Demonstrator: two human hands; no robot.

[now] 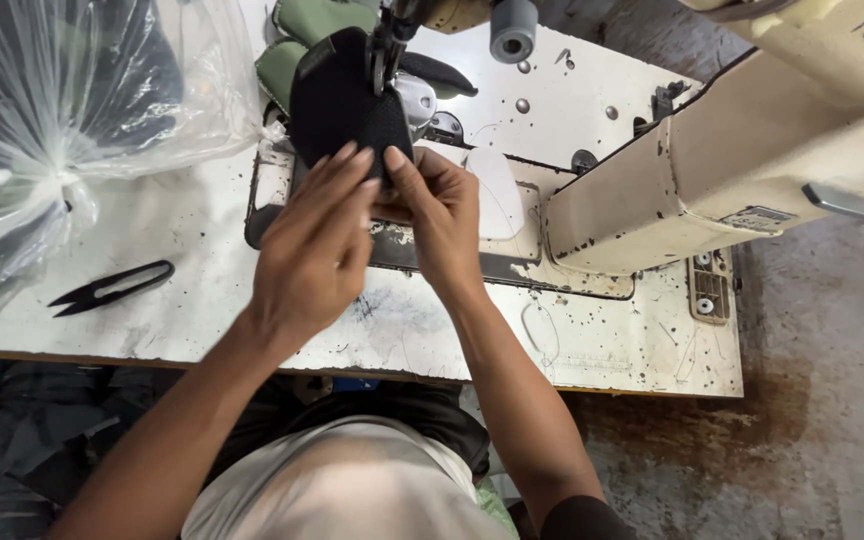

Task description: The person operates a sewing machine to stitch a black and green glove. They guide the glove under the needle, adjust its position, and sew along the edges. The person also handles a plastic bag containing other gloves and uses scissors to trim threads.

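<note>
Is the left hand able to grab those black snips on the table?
Probably yes: the snips lie in the open on the table, nothing between them and the left hand, though it now holds black fabric.

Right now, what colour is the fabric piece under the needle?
Black fabric piece, clearest in the head view.

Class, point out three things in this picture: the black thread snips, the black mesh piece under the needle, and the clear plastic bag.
black thread snips [112, 287], head view, middle of the handles.
black mesh piece [337, 105], head view, its centre.
clear plastic bag [62, 90], head view, its bulging side.
</note>
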